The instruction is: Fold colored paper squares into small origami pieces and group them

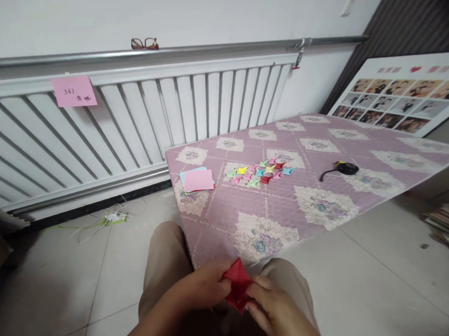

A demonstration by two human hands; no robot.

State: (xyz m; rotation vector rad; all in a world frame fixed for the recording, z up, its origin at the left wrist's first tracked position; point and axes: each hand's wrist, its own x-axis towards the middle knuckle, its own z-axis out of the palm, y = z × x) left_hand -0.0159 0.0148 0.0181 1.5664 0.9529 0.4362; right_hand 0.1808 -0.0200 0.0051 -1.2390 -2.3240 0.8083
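A piece of red folded paper (239, 284) is held between both hands, low in the view and just in front of the table edge. My left hand (209, 285) pinches its left side with thumb and fingers. On its right side, my right hand (266, 300) grips the lower edge, and parts of these fingers are hidden behind the paper. On the table, several small folded paper pieces (260, 172) in pink, green, yellow, blue and red lie in rows. Left of them is a stack of paper sheets (198, 180), pink on top.
A purple patterned cloth covers the table (219, 214). A black object with a bent stem (347, 168) lies toward its right. Behind stands a white radiator (201, 101) under a pipe bearing glasses (144, 43). A power strip (115, 217) with cables sits on the floor at left.
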